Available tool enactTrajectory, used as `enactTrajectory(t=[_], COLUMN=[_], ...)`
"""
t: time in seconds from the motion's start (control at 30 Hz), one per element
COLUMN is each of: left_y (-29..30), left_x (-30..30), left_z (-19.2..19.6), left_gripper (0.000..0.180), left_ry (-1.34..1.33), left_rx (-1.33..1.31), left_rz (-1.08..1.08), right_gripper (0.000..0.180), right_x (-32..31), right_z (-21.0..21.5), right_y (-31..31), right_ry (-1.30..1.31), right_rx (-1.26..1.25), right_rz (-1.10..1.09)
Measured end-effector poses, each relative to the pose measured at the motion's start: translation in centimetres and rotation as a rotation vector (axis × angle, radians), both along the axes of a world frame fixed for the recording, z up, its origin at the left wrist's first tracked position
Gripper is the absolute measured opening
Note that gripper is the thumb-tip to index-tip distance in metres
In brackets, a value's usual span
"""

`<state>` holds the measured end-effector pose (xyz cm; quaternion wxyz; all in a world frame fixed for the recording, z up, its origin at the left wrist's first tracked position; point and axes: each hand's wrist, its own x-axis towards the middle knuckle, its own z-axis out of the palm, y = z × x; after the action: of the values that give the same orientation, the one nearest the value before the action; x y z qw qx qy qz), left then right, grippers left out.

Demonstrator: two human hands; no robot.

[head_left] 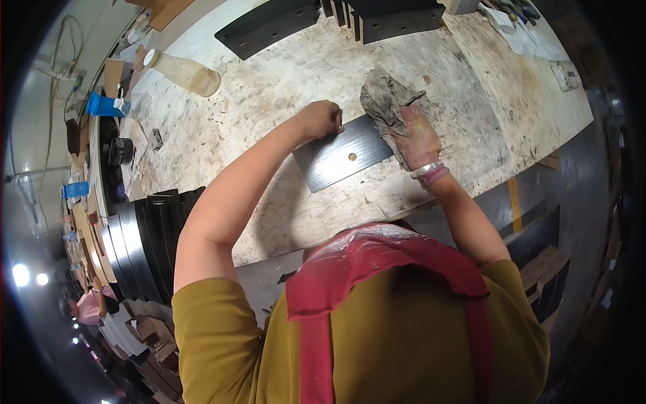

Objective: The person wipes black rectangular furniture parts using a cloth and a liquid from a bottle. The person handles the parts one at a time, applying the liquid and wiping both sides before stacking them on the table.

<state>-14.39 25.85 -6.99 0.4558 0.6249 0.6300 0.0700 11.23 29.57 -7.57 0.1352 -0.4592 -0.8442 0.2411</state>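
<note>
A flat black board (pixel 343 158) with a wood-grain sheen and one small round hole lies on the worktable in front of me. My left hand (pixel 320 119) is at its far left edge, fingers curled together with the tips at the board; whatever they pinch is too small to make out. My right hand (pixel 418 138) grips a crumpled grey rag (pixel 383 97) at the board's right end. Part of the rag hangs down over that end.
The pale, stained worktable (pixel 269 87) carries a bottle of cloudy liquid (pixel 185 73) lying at far left. More black boards (pixel 266 27) stand at the far edge. A stack of dark panels (pixel 145 242) is at left, near a blue container (pixel 104 105). Another person (pixel 91 306) is farther off.
</note>
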Motion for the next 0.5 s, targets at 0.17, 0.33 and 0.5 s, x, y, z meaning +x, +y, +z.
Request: enactTrajectory(t=[0.17,0.33,0.5], left_y=[2.6,2.8,2.9], left_x=[3.4,2.0,2.4], left_z=[-0.8,-0.3,-0.2], left_gripper=[0.023,0.018,0.018], left_ry=[0.168,0.048,0.168], left_rx=[0.187,0.006,0.076], left_rz=[-0.001,-0.023,-0.080], right_gripper=[0.050,0.051,0.051], right_x=[0.2,0.4,0.0], right_z=[-1.4,-2.5,-1.2], right_y=[0.0,-0.2,-0.1], right_ry=[0.008,0.053,0.017], right_rx=[0.114,0.213,0.087], right_rz=[0.001,-0.012,-0.008])
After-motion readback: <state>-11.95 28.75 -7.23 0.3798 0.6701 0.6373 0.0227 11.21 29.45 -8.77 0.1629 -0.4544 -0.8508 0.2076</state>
